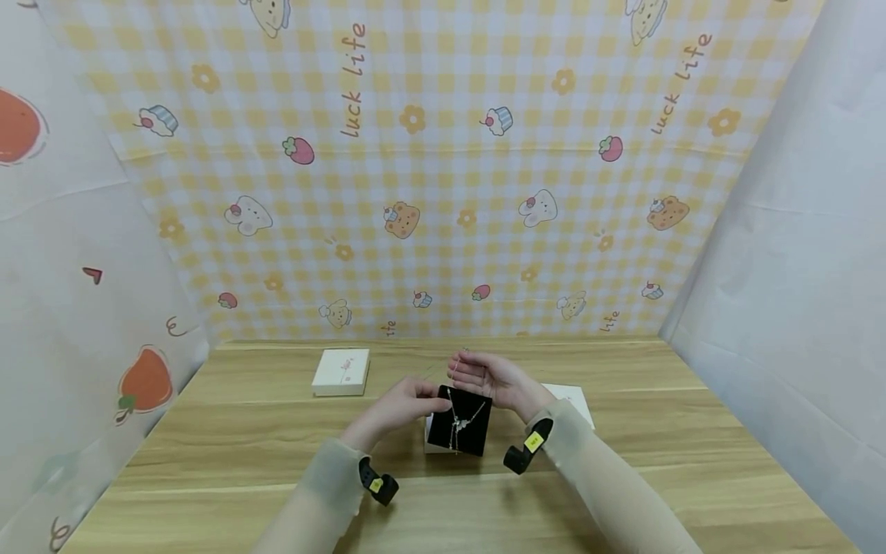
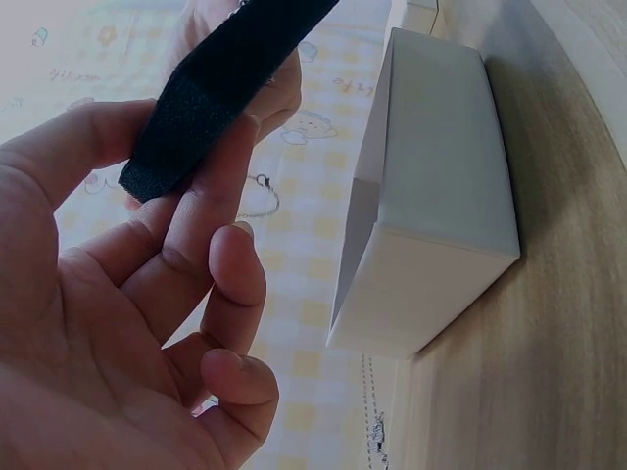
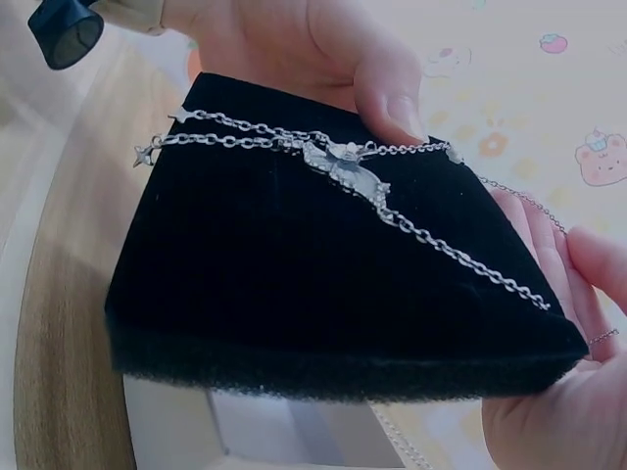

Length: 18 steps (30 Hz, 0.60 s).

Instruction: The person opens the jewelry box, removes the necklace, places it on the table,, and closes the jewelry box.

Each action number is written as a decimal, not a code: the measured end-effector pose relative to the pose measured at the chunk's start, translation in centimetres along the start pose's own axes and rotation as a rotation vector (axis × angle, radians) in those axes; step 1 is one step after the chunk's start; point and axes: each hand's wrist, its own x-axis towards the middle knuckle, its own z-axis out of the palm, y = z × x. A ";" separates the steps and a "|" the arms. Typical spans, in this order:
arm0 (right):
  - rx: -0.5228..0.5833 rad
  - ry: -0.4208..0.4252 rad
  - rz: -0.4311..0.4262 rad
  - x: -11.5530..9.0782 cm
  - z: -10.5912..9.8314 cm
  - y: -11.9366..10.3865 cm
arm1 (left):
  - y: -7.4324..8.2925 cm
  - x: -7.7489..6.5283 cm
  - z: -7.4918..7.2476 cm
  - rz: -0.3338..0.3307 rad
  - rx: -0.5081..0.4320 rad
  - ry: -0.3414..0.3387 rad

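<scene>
My left hand (image 1: pixel 414 400) holds a square black foam pad (image 1: pixel 467 438) between thumb and fingers, tilted. A silver necklace (image 3: pixel 343 176) lies across the pad's face, with a butterfly-like sparkling pendant and small star charms. Its chain runs over the far edge of the pad to my right hand (image 1: pixel 494 377). In the right wrist view, thin chain passes between the thumb and fingers of my right hand (image 3: pixel 549 264), behind the pad. Below the pad stands an open white box (image 2: pixel 441 186), mostly hidden by the pad in the head view.
A white box with small red print (image 1: pixel 341 373) lies at the back left of the wooden table (image 1: pixel 263 431). Another white flat piece (image 1: pixel 574 400) lies partly behind my right forearm. A checked cloth (image 1: pixel 443 177) hangs behind the table.
</scene>
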 end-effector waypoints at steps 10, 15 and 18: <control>0.048 -0.019 0.013 0.0 -0.3 0.2 | 0.2 -0.1 0.0 -0.006 -0.008 -0.005; 0.058 -0.012 0.004 -0.1 -0.3 0.2 | 0.1 0.0 0.1 0.000 -0.013 -0.011; 0.053 -0.011 -0.006 -0.2 -0.3 0.2 | 0.0 0.0 0.1 -0.003 -0.019 -0.012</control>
